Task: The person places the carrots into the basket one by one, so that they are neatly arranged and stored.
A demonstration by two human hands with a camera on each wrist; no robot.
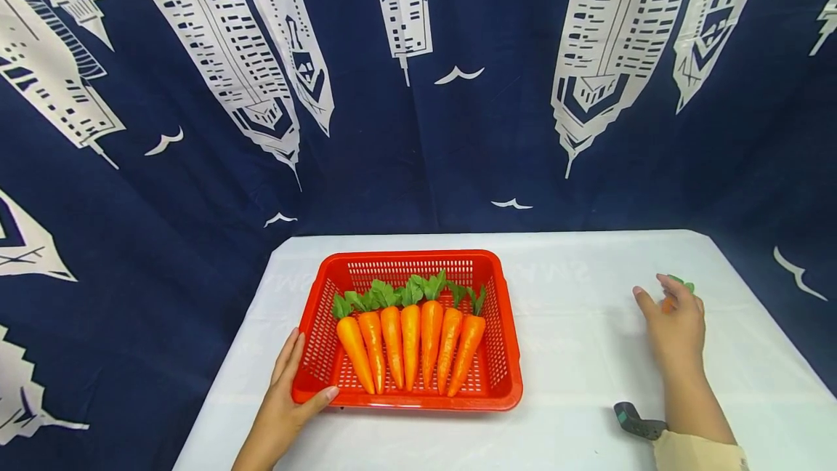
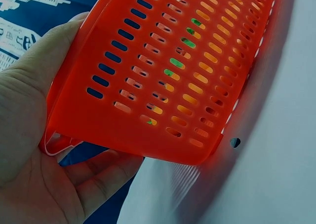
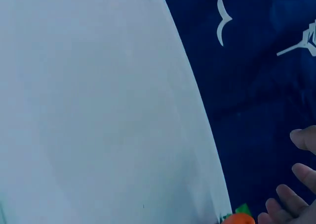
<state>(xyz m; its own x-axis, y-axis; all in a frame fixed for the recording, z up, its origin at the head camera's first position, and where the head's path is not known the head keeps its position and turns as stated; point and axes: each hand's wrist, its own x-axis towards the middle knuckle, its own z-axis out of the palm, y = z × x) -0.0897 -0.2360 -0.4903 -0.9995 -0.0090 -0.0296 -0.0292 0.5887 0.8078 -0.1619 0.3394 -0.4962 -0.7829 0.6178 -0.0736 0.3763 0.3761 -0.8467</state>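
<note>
A red perforated plastic basket [image 1: 405,402] holds several orange carrots [image 1: 410,344] in a row, leafy green tops toward the back. My left hand [image 1: 282,402] holds the basket's front left corner, thumb along the front rim and fingers on the left side. In the left wrist view, thumb and fingers straddle the basket's corner [image 2: 123,130]. Far to the right, my right hand [image 1: 676,329] hovers by an orange, carrot-like thing with green on it [image 1: 668,304], mostly hidden behind the fingers. In the right wrist view that orange thing [image 3: 239,218] sits at the bottom edge, apart from the spread fingertips.
A white-covered table [image 1: 569,355] lies beneath everything. Dark blue cloth [image 1: 425,166] printed with white buildings and birds hangs behind and around it. A dark strap-like piece [image 1: 637,424] sticks out from the right wrist beside a beige sleeve [image 1: 700,454].
</note>
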